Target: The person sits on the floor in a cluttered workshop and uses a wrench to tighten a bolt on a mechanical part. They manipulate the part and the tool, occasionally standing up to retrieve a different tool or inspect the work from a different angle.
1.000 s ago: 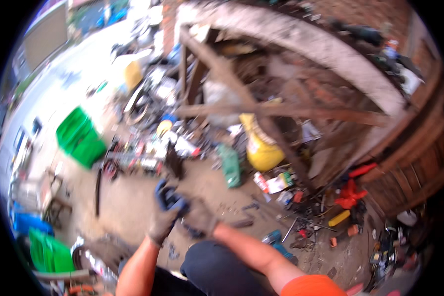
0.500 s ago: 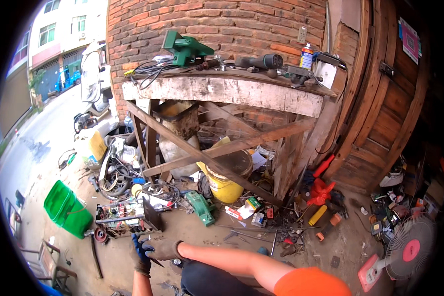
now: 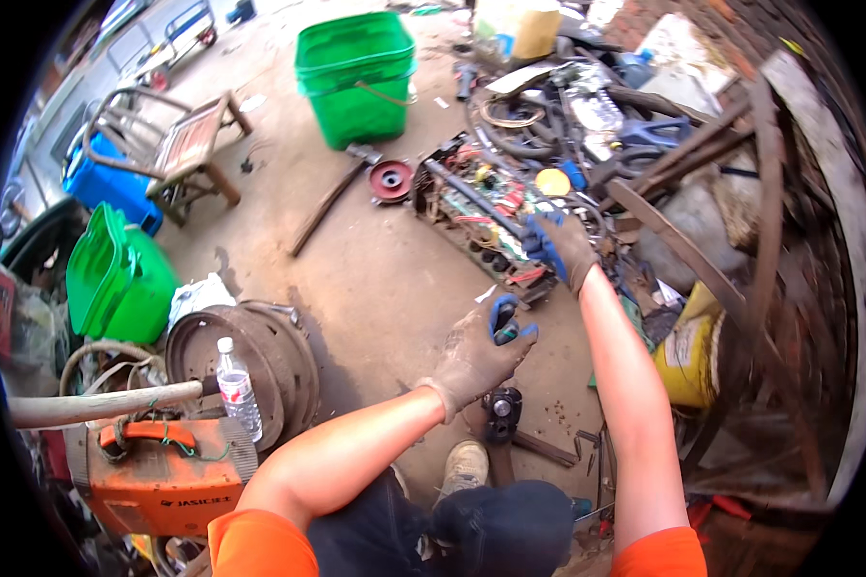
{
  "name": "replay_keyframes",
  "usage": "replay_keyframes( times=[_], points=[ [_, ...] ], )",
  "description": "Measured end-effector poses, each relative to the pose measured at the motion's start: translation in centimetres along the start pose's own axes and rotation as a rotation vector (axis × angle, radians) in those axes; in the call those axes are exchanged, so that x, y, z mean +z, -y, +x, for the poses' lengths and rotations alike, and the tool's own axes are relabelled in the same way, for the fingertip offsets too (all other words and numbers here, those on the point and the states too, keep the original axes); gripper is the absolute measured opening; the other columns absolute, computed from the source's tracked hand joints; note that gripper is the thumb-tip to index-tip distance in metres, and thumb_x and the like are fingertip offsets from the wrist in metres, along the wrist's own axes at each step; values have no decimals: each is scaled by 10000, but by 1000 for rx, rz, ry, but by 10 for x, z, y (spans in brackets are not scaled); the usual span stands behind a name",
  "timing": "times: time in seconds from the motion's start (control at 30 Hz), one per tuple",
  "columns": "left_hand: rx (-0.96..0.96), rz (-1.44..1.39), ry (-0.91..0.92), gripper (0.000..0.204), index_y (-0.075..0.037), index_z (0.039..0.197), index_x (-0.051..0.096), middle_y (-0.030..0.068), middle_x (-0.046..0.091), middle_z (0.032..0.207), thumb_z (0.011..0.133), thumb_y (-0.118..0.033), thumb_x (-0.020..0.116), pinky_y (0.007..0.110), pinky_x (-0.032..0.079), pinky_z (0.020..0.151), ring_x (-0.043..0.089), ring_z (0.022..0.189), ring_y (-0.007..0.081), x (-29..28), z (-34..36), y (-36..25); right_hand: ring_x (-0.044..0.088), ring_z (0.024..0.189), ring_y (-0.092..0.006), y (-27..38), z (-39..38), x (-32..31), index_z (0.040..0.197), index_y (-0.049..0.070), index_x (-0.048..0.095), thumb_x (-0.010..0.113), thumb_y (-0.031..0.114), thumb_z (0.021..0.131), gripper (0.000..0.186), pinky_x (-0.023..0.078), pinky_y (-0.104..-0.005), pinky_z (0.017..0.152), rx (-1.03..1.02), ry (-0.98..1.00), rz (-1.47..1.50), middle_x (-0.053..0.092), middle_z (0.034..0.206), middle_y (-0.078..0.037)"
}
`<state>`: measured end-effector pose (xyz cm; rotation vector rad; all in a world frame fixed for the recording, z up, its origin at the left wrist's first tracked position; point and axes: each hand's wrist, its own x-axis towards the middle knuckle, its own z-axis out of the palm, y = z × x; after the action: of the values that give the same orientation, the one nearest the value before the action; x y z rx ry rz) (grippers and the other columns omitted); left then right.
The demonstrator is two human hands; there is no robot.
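Note:
Both hands wear brown work gloves with blue on the fingers. My left hand [image 3: 476, 356] is closed round a small dark-handled tool [image 3: 503, 325], mostly hidden by the fingers, above the bare ground. My right hand [image 3: 563, 248] has its fingers curled over the near end of an opened machine chassis [image 3: 486, 216]. Circuit boards, coloured wires and a long dark rail show inside the chassis, which lies on the ground. A hammer [image 3: 327, 205] and a red round pulley-like wheel [image 3: 391, 180] lie just beyond its left end.
Green buckets [image 3: 356, 87] [image 3: 115, 279] stand far and left. A bamboo chair [image 3: 188, 149] is behind them. Near left are a rusty wheel rim [image 3: 284, 375], a water bottle [image 3: 238, 394] and an orange machine case [image 3: 164, 476]. Cables, scrap and a yellow bucket [image 3: 691, 351] crowd the right.
The view has swung left and down. My hands, close together before near a pointed tool, are now apart; my right hand has come onto the chassis.

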<state>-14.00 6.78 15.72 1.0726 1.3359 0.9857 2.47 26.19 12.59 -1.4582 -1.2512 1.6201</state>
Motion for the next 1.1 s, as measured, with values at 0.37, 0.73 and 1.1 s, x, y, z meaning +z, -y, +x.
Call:
replay_keyframes(
  times=[0.37,0.73,1.1],
  points=[
    [-510,-69,-139,495,2,1225,626,97,698,929,886,-336,755,315,544,722,659,789,137,-46,32,-79,618,621,-110,116,58,109,916,-8,710,670,202,924,213,516,-279,571,137,261,-263,671,747,-42],
    [-508,121,177,607,-5,1252,629,235,690,1183,877,-477,697,440,503,974,663,1126,370,-100,165,-143,720,901,-327,239,217,156,1121,61,725,628,349,891,381,542,-407,849,39,316,-784,731,976,-205],
    [-489,134,654,629,-27,1342,527,233,673,1160,937,-506,573,481,500,968,656,1110,370,-224,301,-167,662,1082,-382,231,512,354,1200,74,686,599,263,921,348,506,-453,970,-223,455,-1241,717,1111,-203]
  ],
)
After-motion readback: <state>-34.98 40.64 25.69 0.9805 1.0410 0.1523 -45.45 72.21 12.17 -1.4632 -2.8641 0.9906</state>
